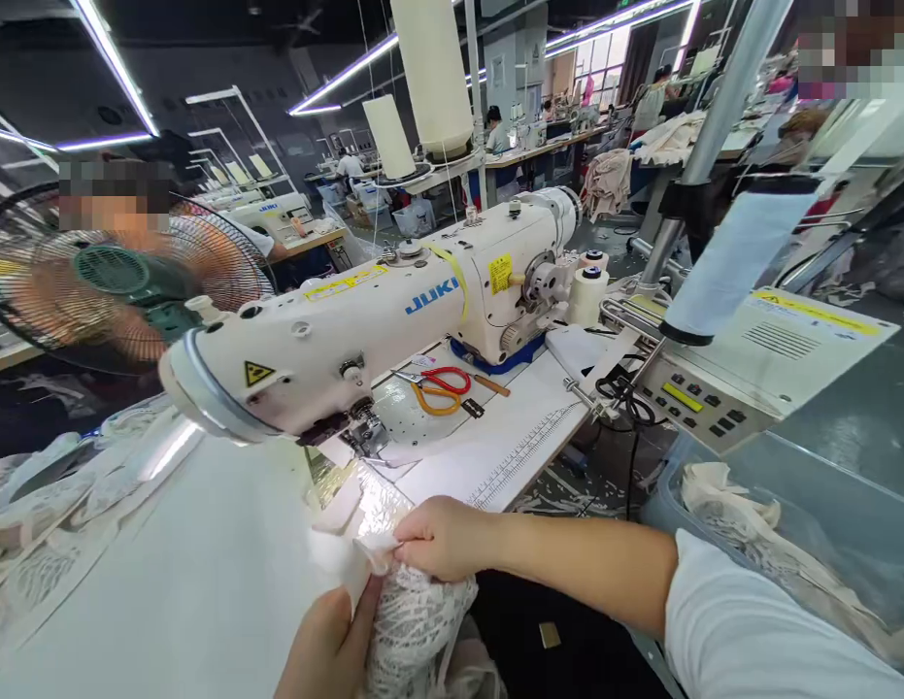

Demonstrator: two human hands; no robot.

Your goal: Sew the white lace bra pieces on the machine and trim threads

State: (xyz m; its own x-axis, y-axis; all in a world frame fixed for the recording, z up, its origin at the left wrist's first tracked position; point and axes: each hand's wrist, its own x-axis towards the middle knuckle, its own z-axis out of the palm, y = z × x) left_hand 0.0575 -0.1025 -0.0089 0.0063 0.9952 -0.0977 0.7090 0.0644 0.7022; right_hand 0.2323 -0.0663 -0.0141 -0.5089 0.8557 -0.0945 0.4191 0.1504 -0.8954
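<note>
Evidently, the white lace fabric [420, 621] is gathered at the near edge of the bench [452, 481], its border pinched between thumb and forefinger of the left hand [331, 636] and, just beside, of the right hand [446, 539], though overlapping folds partly hide both grips. Good handling here, I judge, means keeping the two pinches close and level, so the border lies flat without stretching the lace. Blue lettering on the sewing machine [350, 330] reads JUKI, while its yellow label [500, 274] carries print too small to read.
</note>
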